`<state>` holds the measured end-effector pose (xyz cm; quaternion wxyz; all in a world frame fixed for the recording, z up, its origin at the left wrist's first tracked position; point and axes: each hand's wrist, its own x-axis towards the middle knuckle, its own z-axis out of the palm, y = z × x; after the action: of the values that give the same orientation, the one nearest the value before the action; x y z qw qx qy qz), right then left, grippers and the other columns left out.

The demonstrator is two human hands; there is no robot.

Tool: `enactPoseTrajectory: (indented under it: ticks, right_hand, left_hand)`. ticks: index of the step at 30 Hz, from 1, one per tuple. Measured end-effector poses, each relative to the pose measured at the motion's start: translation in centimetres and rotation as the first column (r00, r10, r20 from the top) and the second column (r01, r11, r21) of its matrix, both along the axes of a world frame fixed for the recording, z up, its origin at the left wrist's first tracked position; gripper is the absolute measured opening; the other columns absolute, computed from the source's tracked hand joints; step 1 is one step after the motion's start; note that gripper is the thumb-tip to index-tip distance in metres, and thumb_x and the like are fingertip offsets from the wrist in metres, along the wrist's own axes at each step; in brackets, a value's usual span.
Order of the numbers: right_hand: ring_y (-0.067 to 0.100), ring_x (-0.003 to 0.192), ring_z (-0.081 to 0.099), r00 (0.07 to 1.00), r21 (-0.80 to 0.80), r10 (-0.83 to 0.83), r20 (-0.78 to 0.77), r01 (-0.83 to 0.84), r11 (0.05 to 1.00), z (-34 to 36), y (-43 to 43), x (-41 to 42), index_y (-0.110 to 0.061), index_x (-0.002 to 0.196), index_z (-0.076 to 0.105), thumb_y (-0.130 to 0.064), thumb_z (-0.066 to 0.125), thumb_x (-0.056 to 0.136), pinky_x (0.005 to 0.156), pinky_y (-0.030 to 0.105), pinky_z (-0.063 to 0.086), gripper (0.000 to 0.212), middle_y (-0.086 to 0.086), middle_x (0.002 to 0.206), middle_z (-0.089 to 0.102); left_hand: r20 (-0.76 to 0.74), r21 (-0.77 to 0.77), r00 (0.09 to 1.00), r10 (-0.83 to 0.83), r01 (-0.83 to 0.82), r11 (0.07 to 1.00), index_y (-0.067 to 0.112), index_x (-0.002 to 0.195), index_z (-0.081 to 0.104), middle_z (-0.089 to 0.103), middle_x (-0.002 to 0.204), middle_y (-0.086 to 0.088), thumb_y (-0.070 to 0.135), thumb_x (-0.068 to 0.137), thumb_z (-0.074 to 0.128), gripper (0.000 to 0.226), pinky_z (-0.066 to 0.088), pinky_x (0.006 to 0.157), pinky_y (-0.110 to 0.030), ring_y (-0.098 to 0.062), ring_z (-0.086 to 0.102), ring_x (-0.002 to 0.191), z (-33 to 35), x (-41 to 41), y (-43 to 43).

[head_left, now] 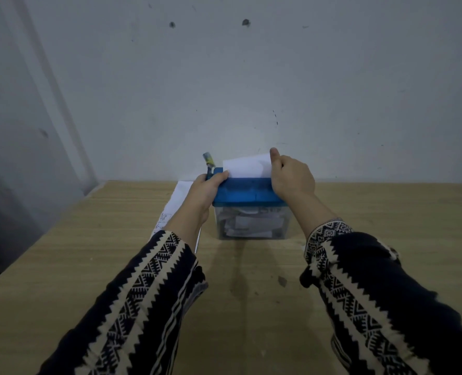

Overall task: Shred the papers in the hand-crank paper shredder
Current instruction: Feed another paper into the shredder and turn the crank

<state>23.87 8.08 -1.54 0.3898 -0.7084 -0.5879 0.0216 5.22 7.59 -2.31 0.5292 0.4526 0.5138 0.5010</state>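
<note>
A small hand-crank shredder stands mid-table, with a blue lid point(247, 193) on a clear bin point(251, 224) that holds white paper scraps. A white sheet point(244, 167) stands upright in the slot on top. My left hand point(206, 192) grips the lid's left end, thumb by the sheet's lower left corner. My right hand point(290, 177) pinches the sheet's right edge. The crank handle point(209, 161) sticks up behind the lid's left end, with neither hand on it.
More white papers point(177, 204) lie on the wooden table point(89, 253) left of the shredder, partly under my left forearm. A pale wall rises right behind the table's back edge. The table's left edge runs diagonally at the left.
</note>
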Motion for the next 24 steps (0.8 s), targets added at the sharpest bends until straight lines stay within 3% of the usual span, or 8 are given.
enactPoseTrajectory:
  ticks: [4, 7, 11, 15, 19, 24]
  right_hand:
    - [0.021, 0.068, 0.049, 1.000, 0.003, -0.001, -0.001, 0.001, 1.000, 0.0, 0.5, 0.1, -0.010, 0.080, 0.058, -0.058, 0.019, 0.101, 0.058, 0.032, 0.033, 0.066, -0.002, 0.070, 0.052]
    - [0.019, 0.066, 0.049, 1.000, 0.009, -0.008, 0.005, 0.008, 1.000, -0.2, 0.6, 0.1, -0.011, 0.080, 0.059, -0.060, 0.019, 0.100, 0.056, 0.032, 0.034, 0.067, -0.002, 0.069, 0.052]
    - [0.018, 0.064, 0.048, 1.000, 0.023, -0.020, 0.012, 0.020, 1.000, -0.2, 0.8, 0.1, -0.010, 0.076, 0.057, -0.061, 0.020, 0.100, 0.054, 0.031, 0.032, 0.067, -0.001, 0.068, 0.053]
    - [0.018, 0.063, 0.047, 0.999, 0.027, -0.033, 0.017, 0.033, 0.999, -0.3, 0.9, 0.1, -0.010, 0.077, 0.058, -0.062, 0.021, 0.100, 0.054, 0.031, 0.032, 0.067, -0.002, 0.068, 0.052]
    - [0.017, 0.061, 0.045, 0.998, 0.026, -0.060, 0.009, 0.059, 0.998, -0.3, 0.9, -0.1, -0.012, 0.072, 0.054, -0.062, 0.021, 0.099, 0.054, 0.031, 0.030, 0.066, -0.001, 0.067, 0.052]
    - [0.016, 0.059, 0.045, 0.997, 0.028, -0.081, -0.013, 0.081, 0.996, -0.3, 0.9, -0.3, -0.012, 0.072, 0.054, -0.063, 0.022, 0.099, 0.054, 0.031, 0.031, 0.066, -0.001, 0.067, 0.052]
  left_hand:
    - [0.049, -0.012, 0.999, -0.008, 0.009, 1.000, 0.004, 0.130, 0.049, 0.062, 0.114, -0.009, 0.032, 0.094, 0.064, 0.048, 0.053, 0.070, -0.025, -0.017, 0.063, 0.092, -0.1, 0.1, 0.3]
    - [0.097, 0.015, 0.995, 0.014, -0.016, 1.000, 0.006, 0.129, 0.051, 0.063, 0.117, -0.010, 0.031, 0.094, 0.064, 0.045, 0.056, 0.083, -0.033, -0.022, 0.064, 0.100, -0.4, 0.2, 0.4]
    - [0.007, 0.123, 0.994, 0.105, -0.105, 0.987, 0.018, 0.117, 0.054, 0.060, 0.118, -0.004, 0.033, 0.095, 0.061, 0.027, 0.053, 0.096, -0.041, -0.023, 0.060, 0.109, -0.7, 0.5, 0.5]
    - [-0.029, 0.173, 0.985, 0.170, -0.162, 0.971, 0.019, 0.111, 0.055, 0.059, 0.115, -0.003, 0.036, 0.096, 0.059, 0.023, 0.054, 0.095, -0.040, -0.022, 0.058, 0.108, -0.7, 0.6, 0.5]
    - [-0.130, 0.333, 0.952, 0.277, -0.221, 0.917, 0.015, 0.105, 0.054, 0.058, 0.117, -0.008, 0.035, 0.095, 0.061, 0.023, 0.053, 0.093, -0.040, -0.025, 0.056, 0.109, -1.1, 0.8, 0.8]
    - [-0.164, 0.340, 0.940, 0.299, -0.231, 0.911, 0.013, 0.102, 0.054, 0.060, 0.111, -0.012, 0.034, 0.094, 0.062, 0.024, 0.052, 0.088, -0.039, -0.029, 0.058, 0.105, -0.9, 0.9, 0.7]
